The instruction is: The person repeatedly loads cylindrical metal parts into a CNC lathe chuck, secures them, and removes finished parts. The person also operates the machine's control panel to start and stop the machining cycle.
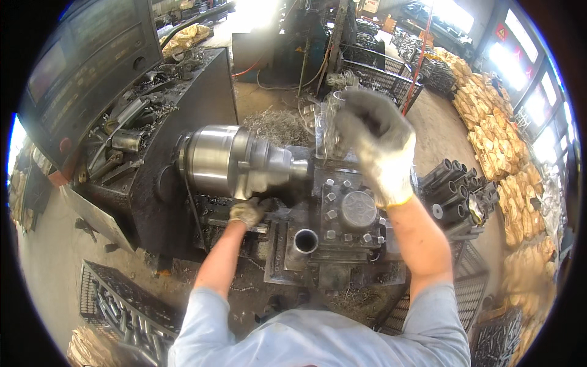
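View from above a metal lathe, with my two gloved hands at work. My left hand is low, just under the shiny steel chuck, with its fingers curled onto something at the front of the carriage; I cannot tell what it grips, as the glove hides it. My right hand is raised above the tool post, fingers pressed together in a loose fist, and appears to close on the clear chip guard that stands beside it, though the exact hold is blurred. A short steel tube stands upright, open end up, on the carriage in front of the tool post, apart from both hands. The nose of the chuck looks dark and I cannot tell whether a piece is clamped in it. To my right a heap of dark tube pieces lies stacked, and a wire crate of further parts sits on the floor at lower left. Judged from this, the work seems to be between pieces: many tubes remain in the stack, one waits on the carriage, and loading or cutting is not yet under way.
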